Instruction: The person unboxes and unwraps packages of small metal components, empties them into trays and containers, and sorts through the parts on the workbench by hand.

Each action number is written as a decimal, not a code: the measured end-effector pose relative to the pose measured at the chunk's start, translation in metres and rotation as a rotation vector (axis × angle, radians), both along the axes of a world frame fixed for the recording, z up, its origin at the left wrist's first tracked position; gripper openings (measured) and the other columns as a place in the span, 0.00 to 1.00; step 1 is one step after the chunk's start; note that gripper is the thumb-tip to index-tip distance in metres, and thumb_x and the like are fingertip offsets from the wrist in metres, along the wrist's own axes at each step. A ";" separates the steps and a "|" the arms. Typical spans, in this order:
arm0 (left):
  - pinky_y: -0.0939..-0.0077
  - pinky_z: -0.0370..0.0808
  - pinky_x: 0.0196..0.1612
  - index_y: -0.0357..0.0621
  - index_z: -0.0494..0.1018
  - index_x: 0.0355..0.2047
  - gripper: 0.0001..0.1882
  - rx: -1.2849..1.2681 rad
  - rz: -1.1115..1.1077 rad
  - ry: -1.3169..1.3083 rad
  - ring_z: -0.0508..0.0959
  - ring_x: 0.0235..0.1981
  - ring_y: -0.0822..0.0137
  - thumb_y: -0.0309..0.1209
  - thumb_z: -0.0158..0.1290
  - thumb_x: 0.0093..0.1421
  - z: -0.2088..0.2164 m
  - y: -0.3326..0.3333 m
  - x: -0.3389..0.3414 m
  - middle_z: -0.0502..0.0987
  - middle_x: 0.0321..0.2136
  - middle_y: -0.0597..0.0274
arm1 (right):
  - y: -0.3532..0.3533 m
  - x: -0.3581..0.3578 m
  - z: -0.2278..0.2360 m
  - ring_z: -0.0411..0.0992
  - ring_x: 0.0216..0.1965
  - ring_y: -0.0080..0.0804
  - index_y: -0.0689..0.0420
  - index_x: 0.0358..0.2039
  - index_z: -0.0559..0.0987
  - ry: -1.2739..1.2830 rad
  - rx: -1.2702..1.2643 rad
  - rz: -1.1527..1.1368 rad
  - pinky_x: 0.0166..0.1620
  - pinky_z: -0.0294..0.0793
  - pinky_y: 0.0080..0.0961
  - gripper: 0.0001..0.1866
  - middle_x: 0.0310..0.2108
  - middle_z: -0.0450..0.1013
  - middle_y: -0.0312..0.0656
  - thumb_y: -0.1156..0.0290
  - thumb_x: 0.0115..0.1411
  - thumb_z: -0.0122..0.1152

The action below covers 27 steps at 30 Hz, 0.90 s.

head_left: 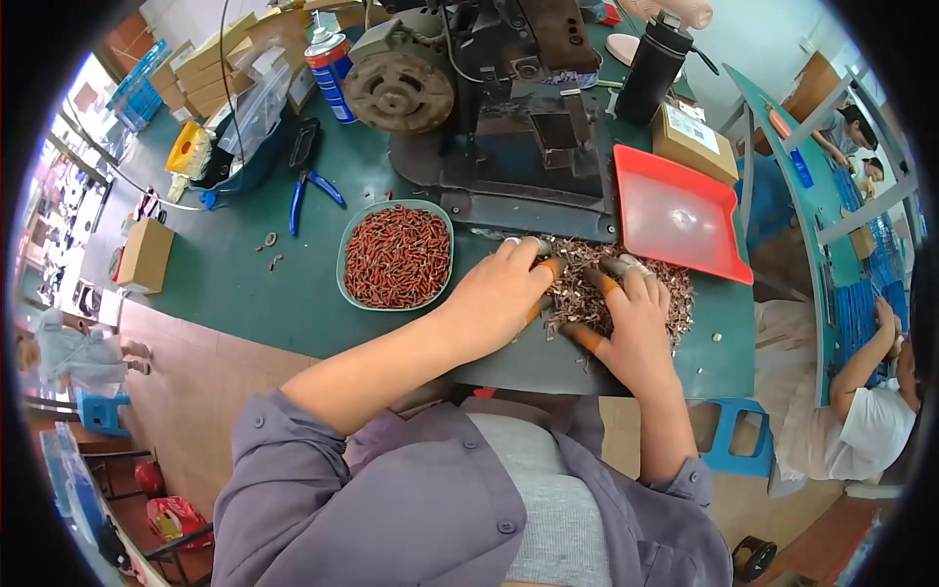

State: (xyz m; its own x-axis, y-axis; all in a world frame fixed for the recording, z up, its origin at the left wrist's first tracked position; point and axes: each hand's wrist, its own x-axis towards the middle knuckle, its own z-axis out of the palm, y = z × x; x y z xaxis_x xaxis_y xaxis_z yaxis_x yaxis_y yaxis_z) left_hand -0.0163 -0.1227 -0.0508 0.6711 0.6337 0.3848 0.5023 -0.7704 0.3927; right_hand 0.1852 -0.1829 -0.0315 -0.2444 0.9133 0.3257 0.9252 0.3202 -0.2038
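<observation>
A loose pile of small brownish metal pieces (675,298) lies on the table's front edge, below the black machine. My left hand (499,293) rests at the pile's left side, its thumb and index finger apart. My right hand (636,318) lies over the pile's middle with thumb and fingers spread. Orange, dark-stained finger covers sit on some fingers of both hands. Pieces under the fingertips are partly hidden; I see nothing gripped. Left of my left hand stands a pale green bowl (342,279), filled with small red parts with metallic ends (399,254).
A greasy black machine (528,147) with a round motor (399,90) stands behind the pile. Nearby are a red tray (680,210), carton (694,142), black bottle (650,68), spray can (330,73) and blue-handled pliers (311,186). Other people sit at a table on the right.
</observation>
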 end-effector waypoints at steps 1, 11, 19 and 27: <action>0.60 0.73 0.42 0.36 0.69 0.39 0.15 -0.006 -0.008 -0.003 0.69 0.42 0.52 0.26 0.54 0.50 0.000 0.003 0.003 0.66 0.40 0.51 | 0.002 0.004 -0.005 0.62 0.49 0.45 0.55 0.48 0.74 -0.003 -0.006 -0.008 0.54 0.58 0.40 0.33 0.46 0.67 0.45 0.62 0.39 0.73; 0.63 0.67 0.44 0.45 0.71 0.46 0.23 0.009 -0.072 0.101 0.69 0.42 0.55 0.32 0.60 0.49 0.012 0.012 0.015 0.69 0.43 0.59 | 0.009 0.022 -0.001 0.65 0.43 0.43 0.55 0.42 0.77 0.035 0.068 -0.072 0.52 0.58 0.39 0.23 0.37 0.68 0.41 0.66 0.43 0.68; 0.64 0.66 0.43 0.45 0.74 0.38 0.15 -0.018 -0.031 0.002 0.69 0.42 0.59 0.27 0.57 0.47 0.013 0.013 0.013 0.70 0.40 0.61 | 0.005 0.037 0.000 0.65 0.41 0.41 0.54 0.40 0.78 0.065 0.125 -0.136 0.51 0.58 0.36 0.19 0.34 0.68 0.39 0.68 0.46 0.68; 0.64 0.65 0.46 0.45 0.75 0.40 0.17 0.080 -0.034 0.006 0.68 0.43 0.58 0.27 0.56 0.48 0.008 0.006 0.027 0.70 0.40 0.61 | 0.003 0.039 -0.010 0.66 0.40 0.38 0.52 0.39 0.80 0.103 0.241 -0.077 0.50 0.59 0.35 0.16 0.34 0.69 0.37 0.70 0.46 0.66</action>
